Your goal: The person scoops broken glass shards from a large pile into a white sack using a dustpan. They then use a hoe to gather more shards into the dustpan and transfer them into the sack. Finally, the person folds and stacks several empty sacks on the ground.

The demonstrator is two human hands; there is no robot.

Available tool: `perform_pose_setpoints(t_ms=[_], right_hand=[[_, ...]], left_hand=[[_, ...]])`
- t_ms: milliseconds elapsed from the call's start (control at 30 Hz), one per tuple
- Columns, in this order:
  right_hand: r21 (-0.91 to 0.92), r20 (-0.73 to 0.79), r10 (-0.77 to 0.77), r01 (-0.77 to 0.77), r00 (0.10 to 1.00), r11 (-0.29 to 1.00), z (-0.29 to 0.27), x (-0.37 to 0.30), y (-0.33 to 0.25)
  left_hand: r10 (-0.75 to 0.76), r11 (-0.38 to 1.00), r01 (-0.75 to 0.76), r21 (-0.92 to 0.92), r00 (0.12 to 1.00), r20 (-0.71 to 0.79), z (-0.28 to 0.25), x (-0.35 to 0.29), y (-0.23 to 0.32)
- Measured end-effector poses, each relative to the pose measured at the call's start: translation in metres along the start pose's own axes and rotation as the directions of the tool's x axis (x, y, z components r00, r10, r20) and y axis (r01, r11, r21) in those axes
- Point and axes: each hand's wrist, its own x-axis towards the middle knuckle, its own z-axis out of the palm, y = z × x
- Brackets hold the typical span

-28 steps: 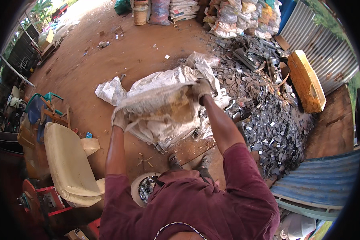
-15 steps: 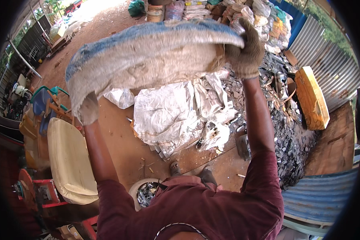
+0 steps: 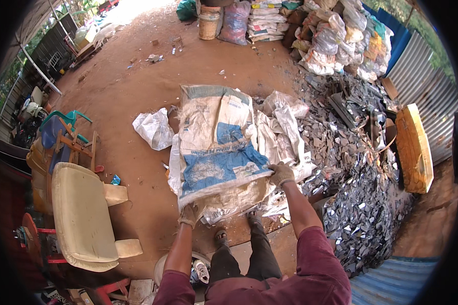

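A worn woven sack (image 3: 208, 122), off-white with blue printed areas, is spread out in front of me over other white sacks. My gloved left hand (image 3: 189, 215) is closed on its near left corner. The near right corner is gripped by my gloved right hand (image 3: 281, 174). Under and to the right of it lie crumpled white sacks (image 3: 285, 127), partly hidden. A smaller white plastic bag (image 3: 154, 129) lies on the ground to the left.
Dark broken shards (image 3: 361, 203) are heaped on the right, beside a yellow foam-like block (image 3: 413, 148). A cream armchair (image 3: 81, 218) stands on the left. Filled bags (image 3: 331, 40) are piled at the far right. A round tub (image 3: 160, 267) is near my feet.
Both hands have come down from overhead toward me. The sack, raised and folded over before, is now laid flat on the white sacks, still held at its near corners.
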Motion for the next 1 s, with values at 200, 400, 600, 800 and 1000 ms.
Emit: perform_pose_setpoints(t_ms=[200, 400, 600, 800, 1000], right_hand=[[-0.281, 0.492, 0.263, -0.135, 0.83, 0.95, 0.1, 0.018, 0.125], [0.08, 0.799, 0.085, -0.246, 0.595, 0.966, 0.209, 0.079, 0.35], [0.456, -0.141, 0.666, -0.549, 0.733, 0.7, 0.131, 0.218, 0.317], [0.799, 0.136, 0.602, -0.447, 0.787, 0.403, 0.18, 0.253, 0.36], [0.993, -0.094, 0.691, 0.118, 0.716, 0.013, 0.085, 0.112, 0.313]], left_hand=[[-0.192, 0.622, -0.044, 0.782, 0.959, 0.207, 0.112, -0.111, -0.075], [-0.328, 0.422, -0.432, 0.797, 0.747, 0.578, 0.225, -0.181, -0.094], [-0.336, 0.505, -0.326, 0.8, 0.779, 0.529, 0.252, -0.18, -0.095], [-0.53, 0.619, 0.055, 0.783, 0.766, 0.365, 0.265, -0.162, -0.092], [-0.193, 0.759, -0.186, 0.624, 0.851, 0.488, 0.308, -0.097, -0.062]])
